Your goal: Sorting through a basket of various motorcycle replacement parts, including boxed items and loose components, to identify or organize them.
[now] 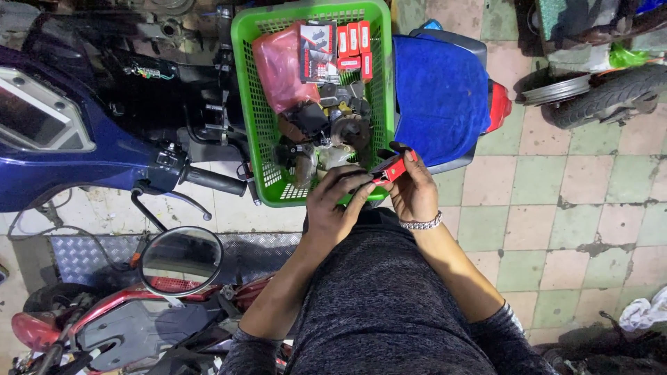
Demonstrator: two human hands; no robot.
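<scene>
Worn green and pink floor tiles (556, 229), cracked at the joints, fill the right of the frame, with a diamond-plate metal sheet (83, 257) at lower left. Largest before us is a dark blue scooter (76, 153) running across the upper left, its black handlebar grip (215, 182) pointing toward us; its seat, wrapped in fuzzy blue cloth (438, 97), sits upper centre and serves as a shelf. On it rests a green plastic mesh basket (250, 104), likely put there to keep parts within reach; inside we see small red boxes (354, 45), a pink plastic bag (278, 66) and dark, greasy metal parts (340, 125). A red scooter (104, 323) with a round mirror (180, 260) lies at lower left, and a tyre (611, 94) at upper right.

Just below the basket's near rim, we hold a small red and black carton (391, 169). Our right hand (415, 194), with a metal chain bracelet (421, 223) at the wrist, grips it from beneath, while our left hand (333, 205) curls its fingertips onto the end, seemingly working at the flap.
</scene>
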